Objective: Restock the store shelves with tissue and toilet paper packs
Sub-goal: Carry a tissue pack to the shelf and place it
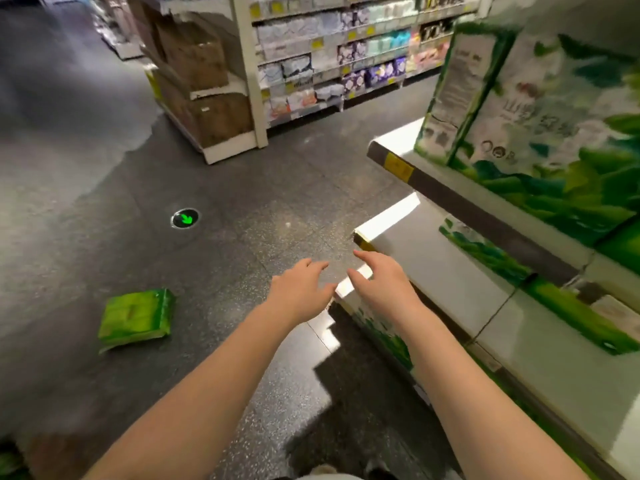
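On the right-hand shelves (446, 209) large green packs (540, 109) already stand, so part of the restocking looks done. One green pack (135, 318) lies on the floor (242, 188), well apart from both hands. Left hand (299, 294) and right hand (379, 285) hover empty, fingers spread loosely.

Two bare hands, the left hand (300, 292) and the right hand (380, 285), both empty with fingers spread; one green tissue pack (135, 318) on the floor, left of the hands; one green arrow floor marker (186, 218) beyond them; two yellow price tags (399, 167) on the shelf edges to the right
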